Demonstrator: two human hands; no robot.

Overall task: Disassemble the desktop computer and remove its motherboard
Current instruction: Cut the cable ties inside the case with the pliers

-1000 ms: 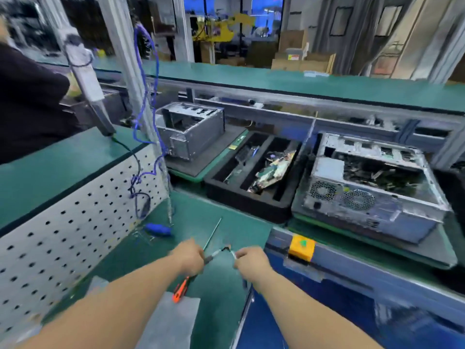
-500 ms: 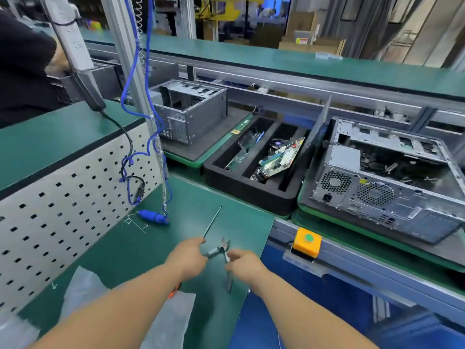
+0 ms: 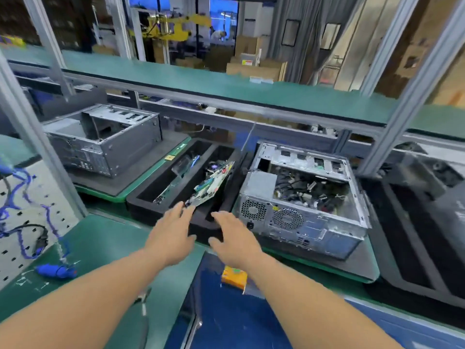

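Both hands out front, nothing in either grip. The left hand (image 3: 171, 238) is spread flat, fingers straight, its fingertips (image 3: 180, 206) just short of the near corner of a loose circuit board (image 3: 214, 183); whether they touch it I cannot tell. The right hand (image 3: 235, 239) is open too, fingers relaxed, hovering over the near rim of the black foam tray (image 3: 141, 197) that holds that tilted board. Just right of the tray sits the desktop computer (image 3: 302, 197), side panel off, fans facing us, a tangle of cables inside, on a dark mat; its motherboard is hidden under that clutter. Left of the tray stands a second, stripped case (image 3: 105, 142). On the green tabletop (image 3: 105, 243) under the left forearm lie pliers (image 3: 142, 299), a blue plug (image 3: 54, 270) off to the left. An orange button box (image 3: 234, 277) shows below the right wrist.
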